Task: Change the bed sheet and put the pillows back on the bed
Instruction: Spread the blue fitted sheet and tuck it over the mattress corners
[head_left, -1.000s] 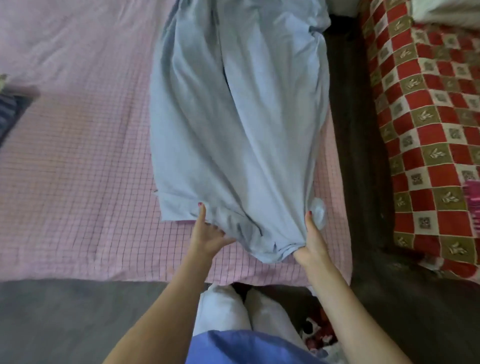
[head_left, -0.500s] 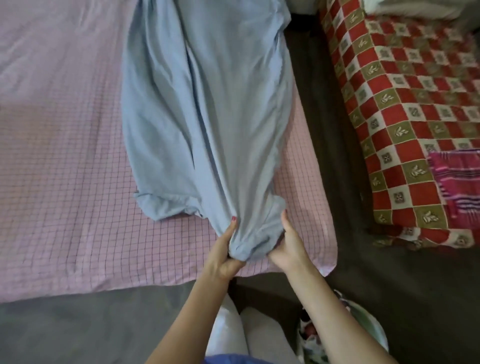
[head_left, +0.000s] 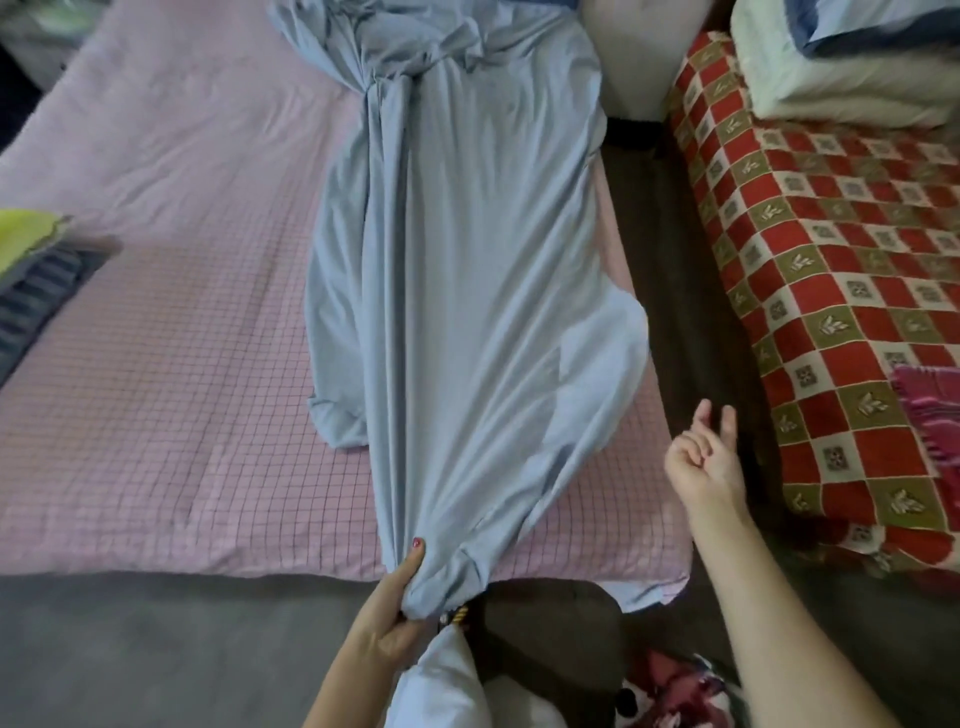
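A light blue bed sheet lies bunched in a long strip down the right half of the bed, over a pink checked sheet. My left hand grips the gathered near end of the blue sheet at the foot edge of the bed. My right hand hovers off the bed's right corner, palm up, fingers loosely curled, holding nothing. Pillows are stacked at the top right on the neighbouring bed.
A second bed with a red, white and olive checked cover stands to the right across a narrow dark floor gap. A magenta cloth lies on it. A striped, yellow-green item sits at the left edge.
My right hand has let go of the blue sheet and moved right, off the bed. The left hand keeps its grip and the sheet is stretched out longer toward me.
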